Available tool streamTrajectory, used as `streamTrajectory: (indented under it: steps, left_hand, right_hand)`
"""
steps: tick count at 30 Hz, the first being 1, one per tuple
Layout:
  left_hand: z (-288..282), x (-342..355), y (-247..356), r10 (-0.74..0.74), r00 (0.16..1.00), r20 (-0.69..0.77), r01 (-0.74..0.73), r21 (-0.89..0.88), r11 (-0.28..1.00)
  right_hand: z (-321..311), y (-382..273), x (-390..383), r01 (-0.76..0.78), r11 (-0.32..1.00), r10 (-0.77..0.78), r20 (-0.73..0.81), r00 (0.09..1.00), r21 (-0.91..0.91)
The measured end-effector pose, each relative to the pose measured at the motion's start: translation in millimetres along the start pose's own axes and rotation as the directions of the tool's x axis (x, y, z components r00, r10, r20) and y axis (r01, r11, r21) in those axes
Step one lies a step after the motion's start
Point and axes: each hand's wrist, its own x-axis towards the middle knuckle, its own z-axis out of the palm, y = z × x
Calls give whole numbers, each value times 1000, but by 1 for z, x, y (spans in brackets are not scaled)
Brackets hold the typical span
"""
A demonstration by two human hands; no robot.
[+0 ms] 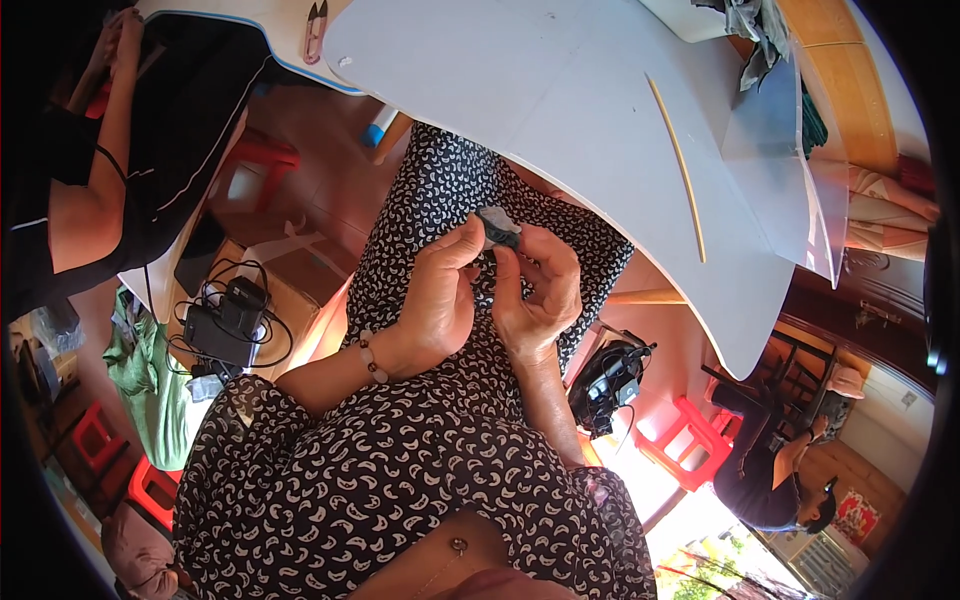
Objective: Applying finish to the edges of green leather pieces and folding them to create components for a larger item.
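Observation:
My left hand [440, 295] and my right hand [537, 300] are raised over my black-and-white patterned dress [400, 480], both gripping a small crumpled grey and dark green piece [497, 224] between thumbs and fingers. Its exact kind I cannot make out. The left hand, with a bead bracelet at its wrist, holds it from the left; the right hand holds it from the right, with its fingers curled. Just beyond them is the curved edge of a pale work table [560, 90].
Snips [316, 35] and a thin stick [676, 165] lie on the tabletop. Black electronics with cables [222, 330] sit at left, a black bag [607, 385] at right, red stools [680, 450] on the floor. People work at far left [95, 210] and lower right [770, 470].

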Motion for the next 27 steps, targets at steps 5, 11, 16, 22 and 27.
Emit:
streamTrajectory:
  steps: [5, 11, 16, 22, 27]
  left_hand:
    - [-5, 2, -4, -22, 1000, 3, 22, -78, 997]
    - [-3, 4, -12, 153, 988, 4, -153, -7, 988]
    - [-5, 6, -22, 384, 923, 25, -385, 82, 919]
    - [1, 0, -23, 430, 899, 85, -436, 79, 896]
    - [5, -4, -21, 403, 910, 96, -407, 25, 913]
  right_hand:
    - [-3, 9, 0, 88, 994, -85, 42, 996, -70]
    - [-3, -6, 8, -4, 1000, 4, 71, 997, -8]
    - [-3, -8, 11, -152, 983, 148, 45, 988, 104]
    - [-2, -15, 13, -67, 997, 67, -7, 998, 46]
    - [-5, -21, 12, -24, 999, 24, 17, 1000, -26]
